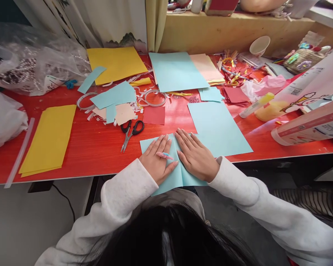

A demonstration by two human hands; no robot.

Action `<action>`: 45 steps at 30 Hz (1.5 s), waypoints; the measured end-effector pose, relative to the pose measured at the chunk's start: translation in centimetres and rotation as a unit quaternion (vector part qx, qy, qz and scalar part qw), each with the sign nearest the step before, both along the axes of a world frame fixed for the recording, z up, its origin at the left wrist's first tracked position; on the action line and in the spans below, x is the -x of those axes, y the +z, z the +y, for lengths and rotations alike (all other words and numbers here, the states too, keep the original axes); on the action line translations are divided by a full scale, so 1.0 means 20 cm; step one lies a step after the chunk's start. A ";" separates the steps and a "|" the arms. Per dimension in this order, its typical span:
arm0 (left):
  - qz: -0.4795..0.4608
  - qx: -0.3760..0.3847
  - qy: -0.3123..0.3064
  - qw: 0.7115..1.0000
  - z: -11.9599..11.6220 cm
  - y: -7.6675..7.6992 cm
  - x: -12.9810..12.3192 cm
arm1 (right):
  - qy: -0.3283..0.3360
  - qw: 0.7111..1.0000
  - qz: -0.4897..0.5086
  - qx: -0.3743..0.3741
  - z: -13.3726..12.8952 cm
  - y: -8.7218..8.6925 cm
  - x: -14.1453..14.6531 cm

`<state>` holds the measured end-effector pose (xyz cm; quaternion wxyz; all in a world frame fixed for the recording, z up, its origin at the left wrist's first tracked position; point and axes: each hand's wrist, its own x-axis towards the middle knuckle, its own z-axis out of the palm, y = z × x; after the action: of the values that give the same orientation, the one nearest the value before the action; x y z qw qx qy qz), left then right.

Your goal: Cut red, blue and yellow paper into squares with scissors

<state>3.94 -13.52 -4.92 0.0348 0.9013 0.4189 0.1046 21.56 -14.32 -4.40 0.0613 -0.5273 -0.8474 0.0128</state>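
Observation:
A light blue sheet of paper [180, 173] with a crease down its middle lies at the front edge of the table, its near part reaching past the edge. My left hand [158, 159] rests flat on the left half, fingers stretched out, with a pink and blue ring on one finger. On the right half my right hand [195, 157] lies flat too, its fingers pointing away from me. Black-handled scissors [131, 133] lie beyond my left hand. Another light blue sheet [219, 127] lies just right of my right hand.
Yellow paper strips [50, 140] lie at the left on the red table [94, 155]. Farther back are paper scraps [115, 96], tape rolls [154, 98], a yellow sheet [116, 65] and a blue-topped stack [180, 72]. A glue stick [256, 105] and plastic cups [308, 125] stand right.

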 end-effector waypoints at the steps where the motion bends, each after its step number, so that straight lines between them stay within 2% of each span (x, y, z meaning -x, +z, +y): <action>1: 0.000 0.000 0.003 1.000 0.00 0.00 0.00 | -0.003 1.000 0.000 -0.001 0.00 0.00 0.00; 30: -0.012 -0.019 0.017 1.000 -0.01 -0.02 0.02 | -0.014 1.000 0.006 -0.001 -0.01 0.01 0.01; 38: 0.017 -0.011 0.020 1.000 -0.02 -0.02 0.05 | -0.014 1.000 0.019 0.019 0.01 -0.01 0.00; 41: 0.050 0.015 0.005 0.999 0.04 0.00 0.06 | 0.000 0.994 0.085 0.067 0.01 0.06 -0.02; 43: 0.076 0.035 -0.013 0.996 0.10 0.03 0.07 | 0.011 0.984 0.151 0.093 -0.01 0.17 -0.06; 45: 0.085 0.034 -0.033 0.995 0.17 0.08 0.08 | 0.029 0.980 0.183 0.076 -0.05 0.30 -0.10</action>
<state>2.30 -10.06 -3.32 0.0336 0.9186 0.3936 0.0123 23.54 -15.34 1.69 0.1746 -0.4947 -0.8331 0.1751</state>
